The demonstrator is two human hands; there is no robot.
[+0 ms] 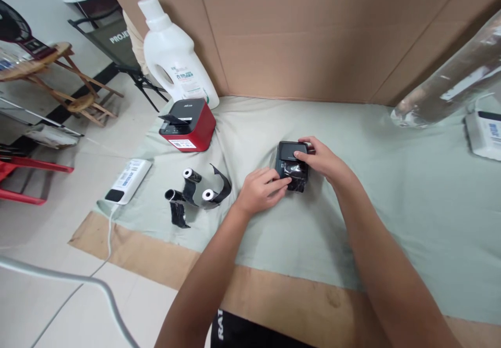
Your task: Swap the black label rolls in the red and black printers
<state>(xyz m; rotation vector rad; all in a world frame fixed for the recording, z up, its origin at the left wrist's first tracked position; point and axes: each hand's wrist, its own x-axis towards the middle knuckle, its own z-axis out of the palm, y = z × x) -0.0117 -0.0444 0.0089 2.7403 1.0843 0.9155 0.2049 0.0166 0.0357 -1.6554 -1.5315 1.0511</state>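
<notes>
A small black cartridge [290, 157] with shiny black film across its front lies on the pale green cloth [391, 223]. My right hand [323, 160] is closed over its right side, thumb pressing on top. My left hand [260, 190] is curled at its left lower corner, fingertips pinching the film edge. To the left lie two white-cored spools of black ribbon [198, 190] with loose black strips trailing from them.
A red and black label printer [188, 125] stands at the cloth's back left, a white detergent bottle [174, 56] behind it. A white power bank [128, 181] with cable lies at the left edge. Cardboard walls the back. A clear plastic roll [442, 90] and white box [485, 134] sit far right.
</notes>
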